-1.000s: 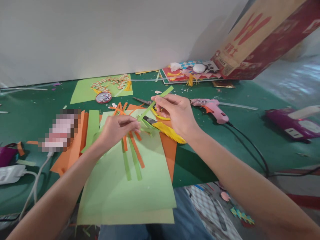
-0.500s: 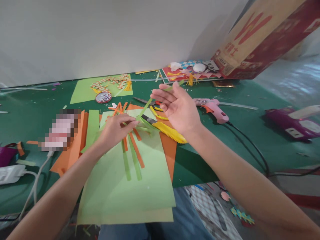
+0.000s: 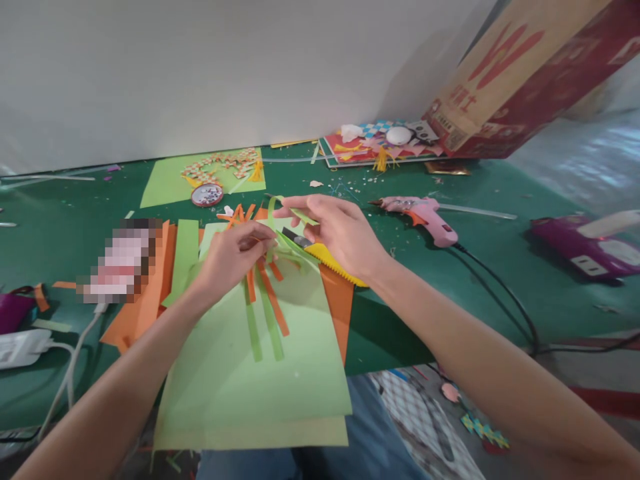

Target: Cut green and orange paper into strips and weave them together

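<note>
My left hand [image 3: 234,255] pinches the lower end of a thin light-green paper strip [image 3: 271,212] between thumb and finger. From there the strip bends upward in a loop into the fingers of my right hand [image 3: 343,235], which are curled around its other part. Several loose orange paper strips [image 3: 273,299] and green ones lie beneath my left hand, on a stack of light-green paper sheets [image 3: 260,393]. A yellow utility knife [image 3: 340,265] lies partly hidden under my right hand. The scissors beyond are mostly covered by that hand.
A pink glue gun [image 3: 425,217] with a black cord lies at the right, before a purple power socket [image 3: 585,247]. Left are folded orange paper [image 3: 150,293] and a blurred-out device on a cable. A bead dish [image 3: 207,195] and paper bag [image 3: 500,87] stand farther back.
My right hand has come down and to the left, from open-palmed to curled fingers. The green strip, earlier stretched straight toward the upper right, now bends in a loop. My left hand stays put.
</note>
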`<control>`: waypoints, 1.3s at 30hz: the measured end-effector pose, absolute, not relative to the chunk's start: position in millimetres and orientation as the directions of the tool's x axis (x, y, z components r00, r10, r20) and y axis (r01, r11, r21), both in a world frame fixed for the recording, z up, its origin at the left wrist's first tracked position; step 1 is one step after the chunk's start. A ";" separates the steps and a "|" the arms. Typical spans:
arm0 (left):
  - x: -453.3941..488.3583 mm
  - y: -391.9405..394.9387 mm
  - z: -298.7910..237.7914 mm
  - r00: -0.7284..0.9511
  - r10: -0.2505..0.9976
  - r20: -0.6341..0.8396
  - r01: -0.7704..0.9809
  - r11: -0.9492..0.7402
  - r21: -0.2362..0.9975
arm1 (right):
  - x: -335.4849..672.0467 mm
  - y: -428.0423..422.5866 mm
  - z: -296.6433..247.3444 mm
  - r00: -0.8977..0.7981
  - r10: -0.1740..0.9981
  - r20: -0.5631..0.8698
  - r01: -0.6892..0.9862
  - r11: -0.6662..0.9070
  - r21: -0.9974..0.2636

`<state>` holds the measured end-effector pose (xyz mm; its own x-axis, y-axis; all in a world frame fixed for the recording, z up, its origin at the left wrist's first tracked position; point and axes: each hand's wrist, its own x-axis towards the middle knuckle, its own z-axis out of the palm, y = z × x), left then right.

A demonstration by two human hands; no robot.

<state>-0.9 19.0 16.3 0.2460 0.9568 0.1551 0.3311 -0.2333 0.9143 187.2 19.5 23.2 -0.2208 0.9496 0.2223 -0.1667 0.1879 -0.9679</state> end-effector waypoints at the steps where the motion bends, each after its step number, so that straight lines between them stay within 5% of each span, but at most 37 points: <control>1: -0.8 19.0 16.1 0.260 0.955 0.147 0.331 -0.231 0.915 | 187.0 19.1 23.7 -0.224 0.948 0.227 -0.156 0.195 -0.968; 10: 2.2 19.1 19.0 0.264 0.962 0.064 0.365 -0.161 0.917 | 183.2 20.0 18.0 -0.236 0.945 0.225 0.042 0.241 -0.970; 17: 0.1 21.0 15.9 0.268 0.961 0.061 0.301 -0.144 0.943 | 177.3 16.7 13.0 -0.208 0.908 0.363 0.289 0.412 -0.864; 39: 1.5 17.5 20.9 0.270 0.962 -0.040 0.110 0.011 0.994 | 172.5 17.2 2.0 -0.254 0.848 0.465 0.430 0.529 -0.731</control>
